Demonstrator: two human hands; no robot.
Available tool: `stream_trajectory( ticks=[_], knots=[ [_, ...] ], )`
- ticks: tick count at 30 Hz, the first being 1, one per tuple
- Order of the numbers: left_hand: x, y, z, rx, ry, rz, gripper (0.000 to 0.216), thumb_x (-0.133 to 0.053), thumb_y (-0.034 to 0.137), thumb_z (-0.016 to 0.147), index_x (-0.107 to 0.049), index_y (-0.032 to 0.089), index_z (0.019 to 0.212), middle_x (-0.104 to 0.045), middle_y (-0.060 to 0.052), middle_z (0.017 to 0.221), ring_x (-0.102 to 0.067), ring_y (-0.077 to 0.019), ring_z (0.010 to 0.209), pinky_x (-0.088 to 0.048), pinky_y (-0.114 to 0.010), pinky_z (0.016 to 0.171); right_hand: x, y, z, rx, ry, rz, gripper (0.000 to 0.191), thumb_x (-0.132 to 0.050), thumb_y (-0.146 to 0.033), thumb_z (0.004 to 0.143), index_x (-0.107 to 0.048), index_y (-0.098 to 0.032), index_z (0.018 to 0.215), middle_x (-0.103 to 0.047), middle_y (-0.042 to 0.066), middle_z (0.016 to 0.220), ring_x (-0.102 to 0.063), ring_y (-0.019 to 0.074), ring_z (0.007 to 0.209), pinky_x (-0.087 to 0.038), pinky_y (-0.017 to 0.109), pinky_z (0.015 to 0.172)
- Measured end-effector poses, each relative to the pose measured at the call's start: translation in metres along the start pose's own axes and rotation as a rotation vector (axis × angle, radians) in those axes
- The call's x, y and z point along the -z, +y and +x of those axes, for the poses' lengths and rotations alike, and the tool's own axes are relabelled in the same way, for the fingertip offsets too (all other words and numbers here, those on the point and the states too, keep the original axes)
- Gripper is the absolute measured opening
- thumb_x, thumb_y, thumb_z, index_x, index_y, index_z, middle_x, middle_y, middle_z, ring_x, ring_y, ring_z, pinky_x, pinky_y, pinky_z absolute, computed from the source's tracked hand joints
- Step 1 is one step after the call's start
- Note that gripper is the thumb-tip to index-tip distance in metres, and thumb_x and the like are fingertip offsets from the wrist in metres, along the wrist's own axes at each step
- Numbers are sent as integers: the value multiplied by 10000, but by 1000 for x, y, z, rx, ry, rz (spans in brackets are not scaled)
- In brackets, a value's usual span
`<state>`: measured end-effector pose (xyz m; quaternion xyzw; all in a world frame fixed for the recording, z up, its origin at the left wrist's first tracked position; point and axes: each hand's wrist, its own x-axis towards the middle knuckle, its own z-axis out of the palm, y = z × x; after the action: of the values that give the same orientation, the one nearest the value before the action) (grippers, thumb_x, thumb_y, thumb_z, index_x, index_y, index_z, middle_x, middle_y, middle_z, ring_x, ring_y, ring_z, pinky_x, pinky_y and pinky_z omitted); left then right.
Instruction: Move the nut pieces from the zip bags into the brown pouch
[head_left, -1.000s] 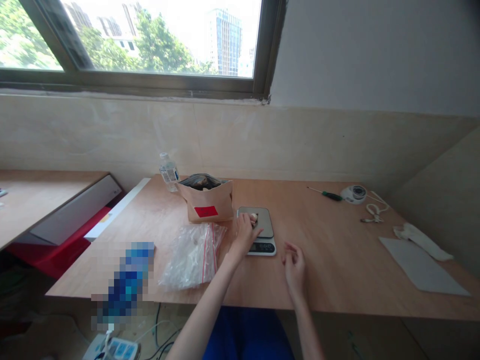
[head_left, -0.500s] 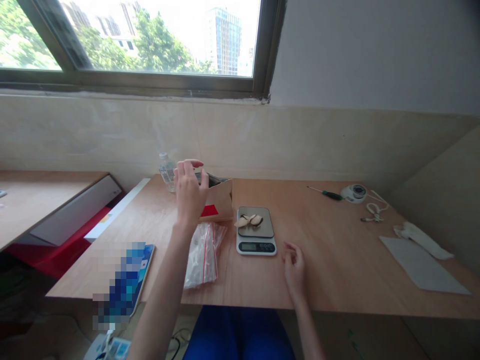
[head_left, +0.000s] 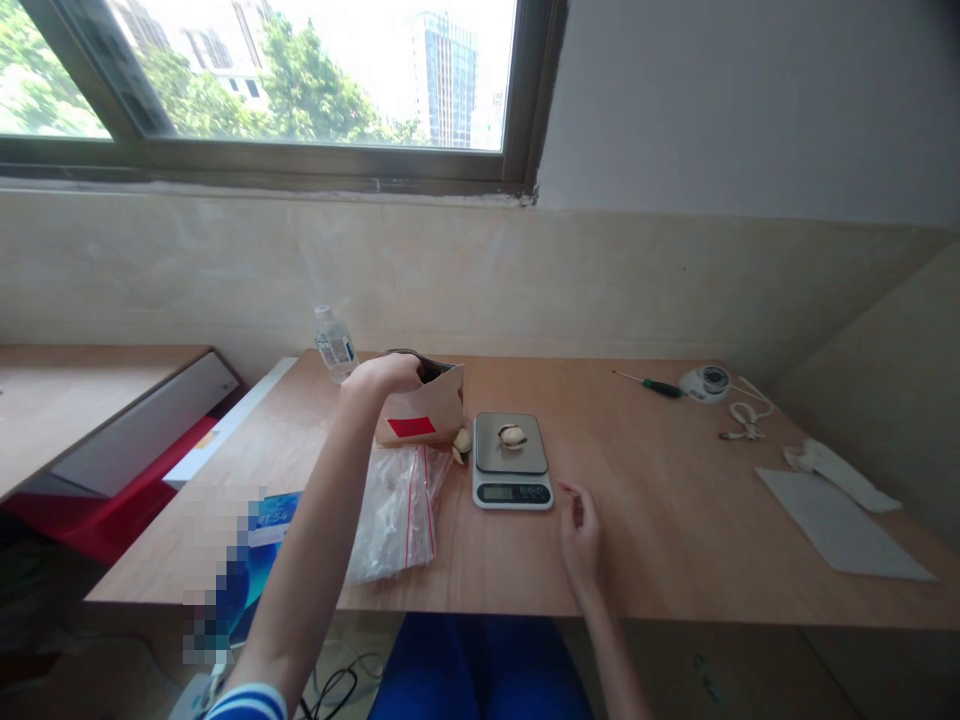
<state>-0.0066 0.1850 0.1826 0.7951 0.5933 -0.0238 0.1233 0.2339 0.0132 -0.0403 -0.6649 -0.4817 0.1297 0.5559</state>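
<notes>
My left hand (head_left: 386, 374) reaches down into the open top of a brown paper bag (head_left: 416, 405) with a red label. Its fingers are hidden inside the bag, so what they hold cannot be seen. To the right stands a kitchen scale (head_left: 491, 460) with a pale, dark-edged piece (head_left: 513, 436) on its plate. Another such piece (head_left: 462, 443) lies on the table between bag and scale. My right hand (head_left: 581, 530) rests on the table near the scale's front right corner, fingers loosely curled, apart from each other and holding nothing.
Clear zip bags (head_left: 394, 520) lie in front of the paper bag. A plastic bottle (head_left: 334, 345) stands behind it. A tablet (head_left: 262, 555) lies at the left front edge. On the right are a screwdriver (head_left: 660, 388), a white camera (head_left: 705, 383) and a grey sheet (head_left: 840, 525).
My left hand has gone down from above the paper bag into it. One pale piece has left the scale plate and now lies beside the bag. My right hand has barely moved.
</notes>
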Motion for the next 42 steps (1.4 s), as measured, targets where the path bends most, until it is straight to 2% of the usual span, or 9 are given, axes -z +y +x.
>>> stream_trajectory(
  ticks=[7, 11, 14, 22, 28, 31, 34, 38, 42],
  knots=[
    [-4, 3, 6, 30, -32, 138, 337, -545, 206, 642, -706, 234, 937, -667, -78, 1114, -595, -250, 1023, -440, -300, 839, -76, -71, 18, 532, -429, -430, 301, -451, -176, 857, -576, -140, 1128, -578, 143, 1173, -469, 280, 1144, -338, 450, 1000],
    [-1, 2, 7, 73, -28, 143, 311, -534, 225, 648, -702, 188, 907, -670, -125, 1089, -614, -268, 980, -463, -303, 766, -117, -77, 26, 603, -447, -634, 367, -392, -34, 826, -557, -95, 1148, -577, 187, 1187, -416, 313, 1222, -217, 539, 1042],
    [1, -3, 6, 88, -27, 124, 292, -531, 268, 655, -698, 190, 881, -684, -119, 1041, -635, -251, 913, -464, -272, 681, -128, -75, 30, 632, -428, -685, 375, -348, 10, 824, -583, -102, 1094, -614, 183, 1115, -416, 305, 1224, -212, 534, 1038],
    [18, -8, -17, 40, 93, 55, 193, -506, 338, 704, -654, 216, 732, -680, -31, 760, -609, -190, 732, -402, -250, 587, -101, -88, 31, 641, -455, -572, 245, -422, -126, 887, -654, -193, 926, -684, 108, 923, -521, 286, 1019, -272, 500, 953],
    [28, 0, -66, -44, 503, -113, 276, -589, 323, 743, -600, 191, 984, -620, -61, 978, -584, -211, 932, -452, -306, 789, -28, -84, 31, 536, -367, -243, 226, -459, -315, 912, -637, -231, 1024, -678, 53, 969, -562, 224, 961, -358, 387, 888],
    [0, 16, -82, -189, 693, -293, 325, -578, 303, 788, -535, 220, 1099, -556, -63, 1117, -570, -191, 988, -445, -326, 863, -6, -59, 37, 418, -209, -218, 245, -457, -338, 905, -625, -216, 1035, -658, 66, 981, -564, 216, 934, -407, 355, 841],
    [-60, 35, -77, -288, 649, -463, 320, -593, 273, 792, -507, 237, 1099, -548, -58, 1123, -551, -194, 1049, -442, -335, 896, -8, -33, 42, 329, -145, -220, 260, -442, -350, 900, -634, -203, 996, -643, 79, 960, -564, 218, 915, -432, 353, 819],
    [-150, 54, -53, -192, 558, -583, 305, -637, 263, 760, -507, 229, 1033, -571, -78, 1035, -571, -232, 995, -464, -371, 845, -26, -13, 47, 304, -146, -200, 265, -439, -354, 891, -629, -191, 978, -622, 88, 942, -563, 220, 908, -455, 359, 805],
    [-195, 64, -37, -81, 578, -502, 322, -650, 276, 752, -501, 186, 1023, -579, -86, 1021, -545, -256, 995, -436, -412, 859, -28, -7, 45, 367, -175, -150, 253, -456, -320, 882, -595, -198, 1055, -596, 101, 1060, -542, 227, 1010, -450, 388, 868]
  ],
)
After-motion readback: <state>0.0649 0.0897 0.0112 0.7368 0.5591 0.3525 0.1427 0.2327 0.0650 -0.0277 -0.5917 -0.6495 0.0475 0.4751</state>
